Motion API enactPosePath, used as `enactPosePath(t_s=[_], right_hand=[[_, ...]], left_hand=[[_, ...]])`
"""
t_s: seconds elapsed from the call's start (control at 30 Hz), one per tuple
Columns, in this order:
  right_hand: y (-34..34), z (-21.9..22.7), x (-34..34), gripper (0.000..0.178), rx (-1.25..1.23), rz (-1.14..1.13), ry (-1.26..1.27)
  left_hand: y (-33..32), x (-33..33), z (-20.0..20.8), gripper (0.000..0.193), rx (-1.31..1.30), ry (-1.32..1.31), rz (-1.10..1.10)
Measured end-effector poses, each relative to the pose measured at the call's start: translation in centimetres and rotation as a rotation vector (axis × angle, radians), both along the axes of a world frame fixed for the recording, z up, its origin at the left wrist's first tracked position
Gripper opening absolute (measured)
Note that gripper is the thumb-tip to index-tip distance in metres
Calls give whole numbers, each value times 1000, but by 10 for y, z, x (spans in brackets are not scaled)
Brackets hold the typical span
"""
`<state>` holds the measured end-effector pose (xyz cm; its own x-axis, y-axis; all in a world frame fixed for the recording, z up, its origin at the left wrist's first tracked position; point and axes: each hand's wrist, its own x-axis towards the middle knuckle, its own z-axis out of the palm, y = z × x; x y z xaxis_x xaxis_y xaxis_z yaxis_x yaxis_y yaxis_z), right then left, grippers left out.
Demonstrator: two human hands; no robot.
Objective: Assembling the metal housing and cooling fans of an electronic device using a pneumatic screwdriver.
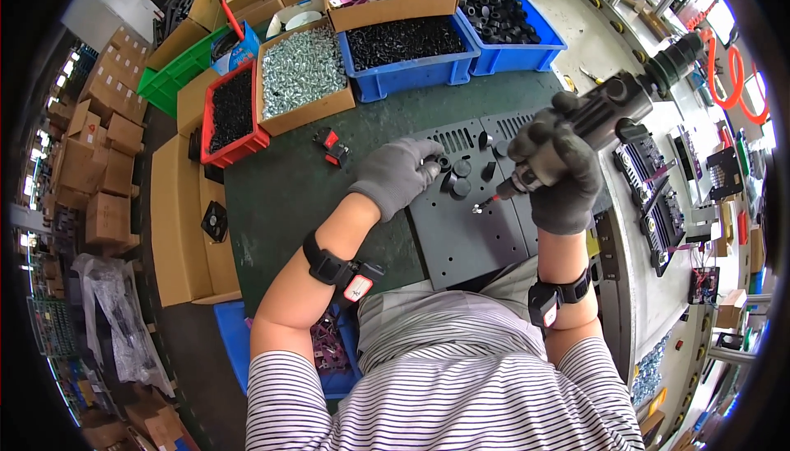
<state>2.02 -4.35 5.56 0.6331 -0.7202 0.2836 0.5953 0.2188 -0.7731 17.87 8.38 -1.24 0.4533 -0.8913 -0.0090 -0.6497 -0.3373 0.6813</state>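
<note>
My gloved right hand (559, 167) is wrapped around a dark power screwdriver (613, 105). Its bit slants down to the left over a dark grey metal panel (469, 241), and a small silver screw (477, 209) shows at the tip. On the panel's upper part, my gloved left hand (397, 175) has thumb and forefinger closed on a small black round cap (443, 162). Several more black caps (462, 169) lie just right of those fingertips, some flat, some on their sides. Slots run along the panel's far edge and small holes dot its near part.
Behind the panel stand a carton of silver screws (303, 68), a red bin of black parts (234, 113) and blue bins (411, 52). A red-and-black part (332, 146) lies left on the green tabletop. Black assemblies (654, 196) sit on the right-hand bench, near an orange coiled hose (724, 81).
</note>
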Motion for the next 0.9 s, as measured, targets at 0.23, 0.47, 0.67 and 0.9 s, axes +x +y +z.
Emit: enactPosePath(t_s=[0.23, 0.47, 0.67, 0.9], right_hand=[[5, 4, 46, 48, -111, 82, -5], [6, 8, 82, 45, -194, 33, 109], [9, -3, 114, 43, -254, 44, 161], [18, -19, 133, 34, -276, 121, 223]], left_hand=[[-3, -4, 5, 32, 77, -78, -9], [26, 17, 12, 30, -17, 55, 260], [32, 18, 1, 28, 4, -56, 238], [23, 15, -4, 26, 21, -144, 227]])
